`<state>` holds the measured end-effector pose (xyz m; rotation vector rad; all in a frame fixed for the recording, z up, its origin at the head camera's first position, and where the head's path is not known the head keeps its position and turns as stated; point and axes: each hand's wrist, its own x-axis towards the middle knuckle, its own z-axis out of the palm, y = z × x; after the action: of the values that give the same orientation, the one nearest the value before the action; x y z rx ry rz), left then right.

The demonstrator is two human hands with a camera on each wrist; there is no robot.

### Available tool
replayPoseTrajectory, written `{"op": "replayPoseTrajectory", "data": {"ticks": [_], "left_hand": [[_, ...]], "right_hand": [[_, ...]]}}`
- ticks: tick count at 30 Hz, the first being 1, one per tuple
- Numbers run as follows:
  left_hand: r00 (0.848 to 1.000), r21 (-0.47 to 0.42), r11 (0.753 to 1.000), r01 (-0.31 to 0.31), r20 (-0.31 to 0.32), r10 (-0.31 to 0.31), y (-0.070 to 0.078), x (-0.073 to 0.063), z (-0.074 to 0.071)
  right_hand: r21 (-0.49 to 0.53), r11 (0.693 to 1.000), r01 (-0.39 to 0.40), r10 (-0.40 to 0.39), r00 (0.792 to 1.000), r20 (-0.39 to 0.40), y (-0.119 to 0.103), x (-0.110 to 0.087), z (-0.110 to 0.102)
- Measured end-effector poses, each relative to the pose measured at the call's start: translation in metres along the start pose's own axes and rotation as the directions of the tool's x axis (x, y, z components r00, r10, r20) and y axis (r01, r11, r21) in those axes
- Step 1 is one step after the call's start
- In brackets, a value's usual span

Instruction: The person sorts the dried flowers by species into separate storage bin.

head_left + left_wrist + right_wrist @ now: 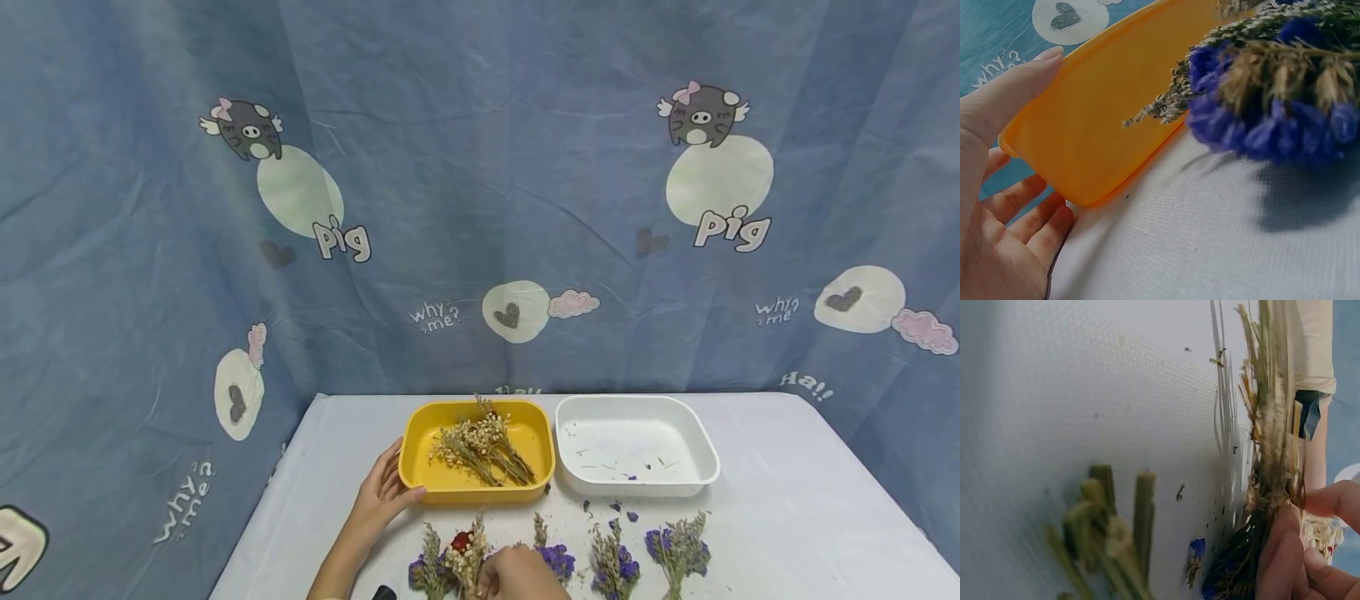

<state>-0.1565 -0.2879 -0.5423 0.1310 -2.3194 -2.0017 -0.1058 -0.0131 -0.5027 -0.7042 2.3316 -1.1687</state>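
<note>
One blue curtain behind the yellow tray, white table under it. White tray sits just right of the yellow tray, plant bits inside. Left hand clamped on the yellow tray's left end: thumb on rim, fingers against the wall. Right hand, in front of the yellow tray, pinches stems of a red-and-cream bunch. I see purple bunches in front of the yellow tray and off to its right. Cream bunch lies inside it.
</note>
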Motion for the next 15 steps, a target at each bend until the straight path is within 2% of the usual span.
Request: {"op": "replayPoseTrajectory", "data": {"ticks": [5, 7, 12, 15], "left_hand": [[1.0, 0.005, 1.0, -0.021, -0.004, 0.021, -0.001, -0.001, 0.0], [1.0, 0.009, 1.0, -0.03, -0.006, 0.03, -0.001, -0.001, 0.0], [1.0, 0.012, 1.0, -0.014, -0.003, 0.014, 0.0, -0.001, 0.0], [1.0, 0.007, 1.0, -0.003, 0.0, 0.003, 0.0, -0.001, 0.0]], "right_hand": [[0.065, 0.997, 0.035, -0.033, 0.999, -0.029, 0.002, -0.002, 0.0], [0.095, 0.995, 0.022, -0.019, 0.999, -0.029, 0.002, -0.003, 0.0], [0.201, 0.979, -0.031, 0.029, 0.999, 0.016, 0.004, -0.004, -0.002], [0.272, 0.961, -0.04, 0.025, 0.998, 0.057, 0.021, 0.003, 0.002]]}}
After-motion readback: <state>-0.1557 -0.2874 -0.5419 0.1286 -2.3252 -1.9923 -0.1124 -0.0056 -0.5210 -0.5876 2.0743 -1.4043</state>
